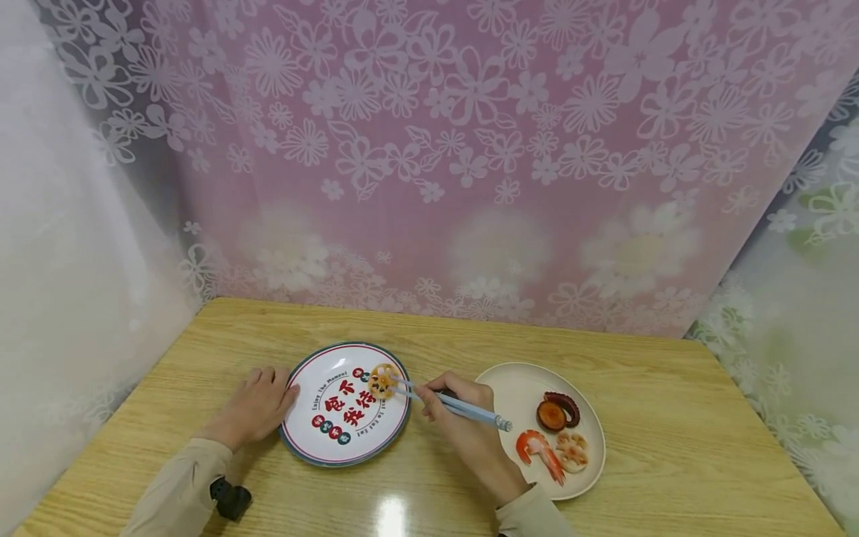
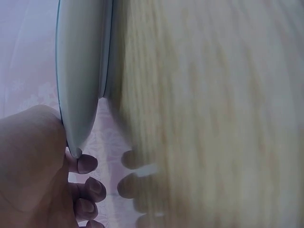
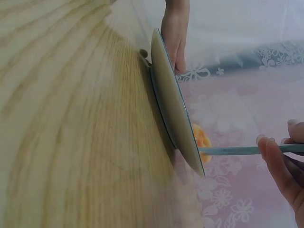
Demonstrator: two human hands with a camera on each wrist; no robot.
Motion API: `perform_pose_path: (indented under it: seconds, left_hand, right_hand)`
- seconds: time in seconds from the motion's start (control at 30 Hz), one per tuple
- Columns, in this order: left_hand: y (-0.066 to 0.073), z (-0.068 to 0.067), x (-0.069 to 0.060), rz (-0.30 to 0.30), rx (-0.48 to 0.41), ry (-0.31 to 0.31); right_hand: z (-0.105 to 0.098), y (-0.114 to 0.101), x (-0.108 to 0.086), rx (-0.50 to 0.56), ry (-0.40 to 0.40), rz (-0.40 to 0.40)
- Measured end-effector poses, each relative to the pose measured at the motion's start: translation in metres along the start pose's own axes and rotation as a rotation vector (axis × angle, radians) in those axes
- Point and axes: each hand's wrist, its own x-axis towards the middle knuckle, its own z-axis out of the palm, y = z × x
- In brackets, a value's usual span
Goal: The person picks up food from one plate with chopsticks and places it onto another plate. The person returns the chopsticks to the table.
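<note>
My right hand (image 1: 466,429) grips a pair of light blue chopsticks (image 1: 470,410). Their tips are at an orange lotus root slice (image 1: 384,381) over the right part of a white plate (image 1: 335,447) with red lettering and a dark rim. In the right wrist view, the slice (image 3: 202,140) shows just above the plate's edge; whether it touches the plate I cannot tell. My left hand (image 1: 258,406) holds the plate's left rim. In the left wrist view, the thumb lies over the rim (image 2: 76,152) and the curled fingers (image 2: 88,164) are by its underside.
A cream plate (image 1: 506,377) stands at the right, partly behind my right hand. On it lie a shrimp (image 1: 539,450), a pale lotus root slice (image 1: 573,452), a brown round piece (image 1: 552,416) and a tentacle (image 1: 567,406). A floral curtain (image 1: 429,186) hangs behind the wooden table (image 1: 705,447).
</note>
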Motion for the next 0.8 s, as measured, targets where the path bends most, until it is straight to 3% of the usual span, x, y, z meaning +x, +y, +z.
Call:
perform_pose_path:
  seconds: [0.23,0.8]
  left_hand:
    - [0.0027,-0.0023,0.0017,-0.004,-0.001,-0.006]
    - [0.0012,-0.0023,-0.0005,0.001,-0.005,0.004]
  right_hand:
    - [0.0005,-0.0019,0.0001,-0.027,0.024,-0.049]
    - [0.0005,-0.0022,-0.0008,-0.011,0.029,-0.017]
